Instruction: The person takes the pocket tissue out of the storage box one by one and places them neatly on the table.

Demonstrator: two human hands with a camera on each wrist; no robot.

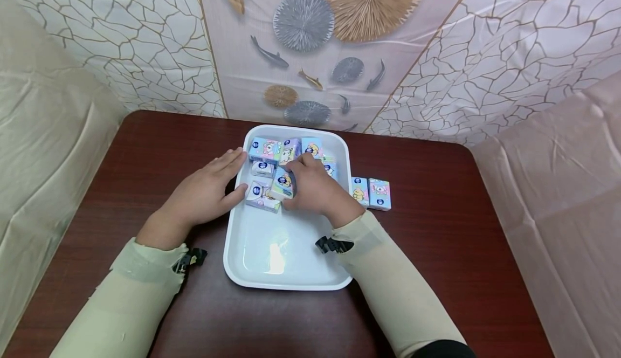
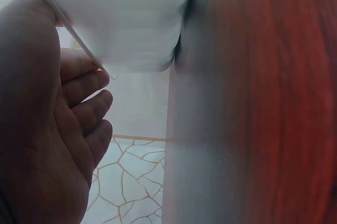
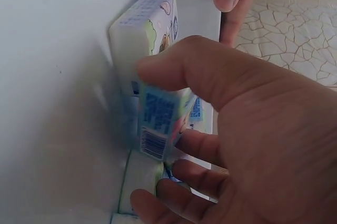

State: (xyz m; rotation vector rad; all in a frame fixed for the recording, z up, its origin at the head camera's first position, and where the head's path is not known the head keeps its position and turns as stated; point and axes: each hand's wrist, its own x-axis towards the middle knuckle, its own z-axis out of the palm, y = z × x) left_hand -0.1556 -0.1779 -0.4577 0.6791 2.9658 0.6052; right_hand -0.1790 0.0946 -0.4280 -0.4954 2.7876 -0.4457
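Observation:
Above the upper half of the white tray (image 1: 286, 269), my right hand (image 1: 317, 191) pinches a small tissue pack (image 1: 283, 183) between thumb and fingers. The right wrist view shows the pack's barcode side (image 3: 158, 116) below the thumb. Beside it in the tray lies a lilac tissue pack (image 1: 262, 196), with a whitish pack (image 1: 263, 169) just above. More packs fill the tray's far end, among them a blue one (image 1: 264, 149) and a purple one (image 1: 289, 151). My left hand (image 1: 206, 188) rests on the tray's left rim with fingers extended; its palm (image 2: 37, 124) faces the tray side.
Two tissue packs (image 1: 379, 194) stand side by side on the dark red table (image 1: 427, 250), just right of the tray. A patterned cloth (image 1: 271, 88) hangs along the table's far edge. Pale draped cloths (image 1: 558, 196) stand at both sides.

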